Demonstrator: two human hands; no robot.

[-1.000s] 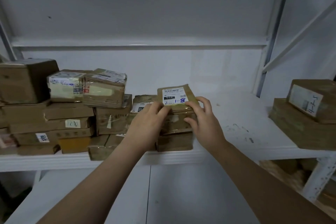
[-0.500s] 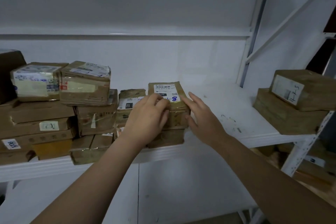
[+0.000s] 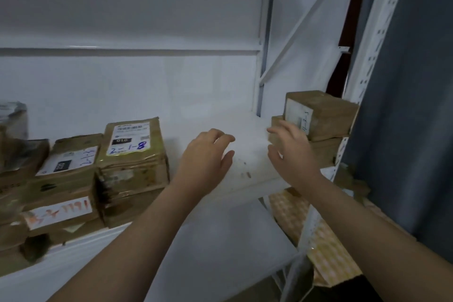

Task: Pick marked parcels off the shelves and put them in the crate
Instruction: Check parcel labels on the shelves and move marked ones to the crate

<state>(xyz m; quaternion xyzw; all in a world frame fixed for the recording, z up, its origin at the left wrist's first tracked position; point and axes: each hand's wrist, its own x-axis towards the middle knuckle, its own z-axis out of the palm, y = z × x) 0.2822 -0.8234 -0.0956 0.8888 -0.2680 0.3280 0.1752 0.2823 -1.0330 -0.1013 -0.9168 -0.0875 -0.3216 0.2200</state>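
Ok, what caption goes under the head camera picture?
Left hand and right hand, both empty, hover over the white shelf near stacked brown parcels.

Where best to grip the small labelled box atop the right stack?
Probably by its near and far faces, coming from the left: the small box sits flat on a larger box, bare shelf lies to its left, and the upright crowds its right.

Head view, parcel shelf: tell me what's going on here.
A person is working at a white shelf with two bare, empty hands. The left hand hovers over a bare stretch of the shelf, fingers relaxed. The right hand reaches toward the small labelled box stacked on a larger box at the shelf's right end; whether it touches yet is unclear. The parcel marked 2-1-8 sits atop the left stack with no hand on it. No crate is in view.
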